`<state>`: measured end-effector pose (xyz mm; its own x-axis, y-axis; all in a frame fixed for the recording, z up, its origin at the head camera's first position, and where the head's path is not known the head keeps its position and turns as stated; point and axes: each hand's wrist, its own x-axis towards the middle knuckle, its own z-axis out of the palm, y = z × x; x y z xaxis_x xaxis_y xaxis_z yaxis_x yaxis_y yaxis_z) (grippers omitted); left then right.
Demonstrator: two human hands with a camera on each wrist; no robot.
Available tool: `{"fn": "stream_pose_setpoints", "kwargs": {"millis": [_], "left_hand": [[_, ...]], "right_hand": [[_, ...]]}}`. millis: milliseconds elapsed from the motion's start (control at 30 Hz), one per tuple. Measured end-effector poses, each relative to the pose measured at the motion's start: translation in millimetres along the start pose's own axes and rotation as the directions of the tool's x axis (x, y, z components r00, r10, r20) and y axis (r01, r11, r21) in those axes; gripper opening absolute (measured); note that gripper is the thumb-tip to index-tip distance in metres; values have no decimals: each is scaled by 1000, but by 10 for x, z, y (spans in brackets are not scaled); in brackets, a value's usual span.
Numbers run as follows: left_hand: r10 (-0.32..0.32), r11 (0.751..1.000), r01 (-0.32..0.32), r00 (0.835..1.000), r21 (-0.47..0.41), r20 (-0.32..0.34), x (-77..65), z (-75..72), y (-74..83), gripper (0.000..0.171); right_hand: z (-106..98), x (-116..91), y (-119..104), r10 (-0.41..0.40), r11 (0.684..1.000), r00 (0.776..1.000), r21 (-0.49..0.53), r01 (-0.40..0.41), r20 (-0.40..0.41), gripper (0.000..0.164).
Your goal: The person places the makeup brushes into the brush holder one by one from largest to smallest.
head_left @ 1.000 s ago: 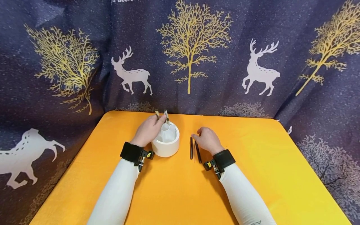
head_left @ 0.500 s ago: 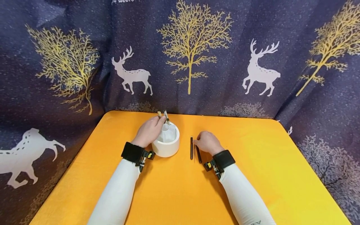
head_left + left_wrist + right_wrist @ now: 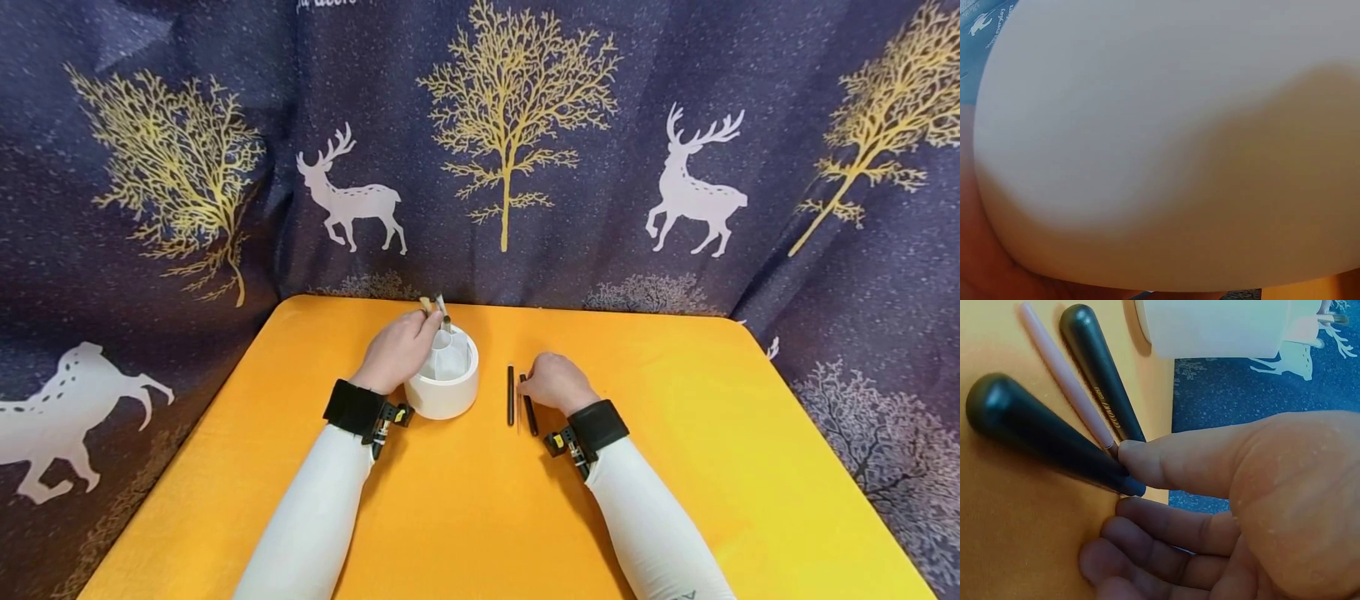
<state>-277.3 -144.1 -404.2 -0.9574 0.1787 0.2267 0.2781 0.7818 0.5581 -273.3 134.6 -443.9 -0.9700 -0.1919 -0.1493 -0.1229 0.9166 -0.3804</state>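
Note:
My left hand [image 3: 401, 346] grips the far left side of a round white brush holder [image 3: 442, 400], whose wall fills the left wrist view. Makeup brushes [image 3: 440, 302] stick up from its back compartment, beside my thumb. To the holder's right, my right hand [image 3: 558, 383] pinches the end of a black-handled makeup brush [image 3: 1047, 431] lying on the table, thumb over its narrow end and fingers curled below. My thumb tip also overlaps the end of a thin pink-handled brush [image 3: 1066, 375]. Beyond that lies another black-handled brush [image 3: 1104, 369] with gold lettering.
An orange cloth covers the table [image 3: 450, 517]. A dark blue curtain [image 3: 570, 225] printed with white deer and yellow trees hangs right behind the back edge. Both wrists wear black straps [image 3: 597, 425] with small cameras.
My right fingers have drawn in and come down onto the right-hand black brush. My left hand has shifted slightly right at the holder, and the brushes in it have moved a little.

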Motion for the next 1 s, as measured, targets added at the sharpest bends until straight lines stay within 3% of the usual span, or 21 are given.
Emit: {"fn": "stream_pose_setpoints", "kwargs": {"millis": [600,1000], "left_hand": [[12,999,-12,1000,31,-17,-27,1,33,51],[3,1000,-3,1000,31,-11,-21,4,42,57]], "right_hand": [[6,7,-31,35,999,999,39,-36,16,40],[4,-4,-13,55,995,998,84,-57,24,34]]}}
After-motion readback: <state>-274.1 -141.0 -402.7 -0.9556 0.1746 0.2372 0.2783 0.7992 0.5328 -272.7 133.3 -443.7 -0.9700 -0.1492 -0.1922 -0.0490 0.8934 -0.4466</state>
